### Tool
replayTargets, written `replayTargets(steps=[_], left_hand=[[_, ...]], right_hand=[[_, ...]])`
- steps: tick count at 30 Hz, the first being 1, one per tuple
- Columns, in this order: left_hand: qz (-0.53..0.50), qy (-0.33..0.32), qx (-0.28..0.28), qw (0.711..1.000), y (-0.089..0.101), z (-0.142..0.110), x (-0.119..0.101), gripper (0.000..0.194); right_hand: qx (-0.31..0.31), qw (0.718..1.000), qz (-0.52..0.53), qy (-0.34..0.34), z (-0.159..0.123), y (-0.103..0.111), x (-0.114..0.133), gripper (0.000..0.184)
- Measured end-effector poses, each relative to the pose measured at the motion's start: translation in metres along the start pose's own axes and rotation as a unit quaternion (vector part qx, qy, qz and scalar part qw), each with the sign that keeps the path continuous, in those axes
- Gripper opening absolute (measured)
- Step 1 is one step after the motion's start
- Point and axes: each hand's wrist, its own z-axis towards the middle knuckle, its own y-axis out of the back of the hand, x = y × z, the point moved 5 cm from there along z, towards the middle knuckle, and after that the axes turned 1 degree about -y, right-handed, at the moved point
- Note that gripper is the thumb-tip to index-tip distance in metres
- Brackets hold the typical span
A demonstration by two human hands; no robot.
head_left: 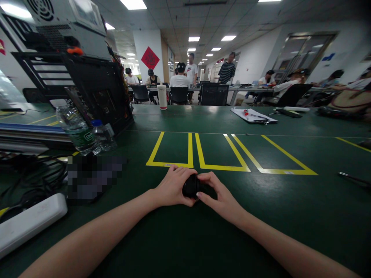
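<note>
Both my hands meet near the middle of the green table [203,239], just below the yellow taped boxes [199,152]. My left hand [173,186] curls around the left side of a small black object [191,186]. My right hand [218,195] grips the same object from the right, thumb under it and fingers over it. The object is dark and rounded; most of it is hidden by my fingers, so I cannot make out what it is.
Two plastic water bottles [75,129] stand at the left beside an open black computer case [98,90]. A white power strip [29,222] and cables lie at the near left. A clipboard with papers [253,115] lies further back. People sit at desks behind.
</note>
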Motion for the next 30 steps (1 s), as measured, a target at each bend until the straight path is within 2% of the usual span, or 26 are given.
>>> replayTargets(steps=[4,9,17,22,27,30], left_hand=[[0.016,-0.004,-0.006,1.000,-0.0010,-0.0001,0.0004,0.059],[0.008,-0.005,-0.005,1.000,-0.0033,0.0003,0.0010,0.056],[0.004,0.000,-0.005,1.000,-0.0033,0.0002,0.0020,0.058],[0.003,-0.004,0.000,1.000,0.0001,-0.0004,-0.0017,0.055],[0.008,0.001,-0.025,1.000,-0.0049,-0.0004,0.0031,0.057],[0.006,-0.003,-0.019,1.000,-0.0073,-0.0004,0.0041,0.056]], right_hand=[[-0.005,0.999,0.036,-0.018,0.0022,-0.0001,-0.0041,0.015],[0.003,0.997,0.029,-0.066,0.0022,-0.0005,-0.0056,0.023],[0.023,0.999,0.023,-0.034,-0.0009,-0.0008,0.0013,0.024],[0.020,0.997,0.053,-0.046,0.0005,-0.0023,-0.0004,0.016],[0.015,0.996,0.040,-0.073,0.0016,-0.0016,-0.0027,0.023],[0.020,0.997,0.024,-0.072,0.0012,-0.0015,-0.0037,0.024]])
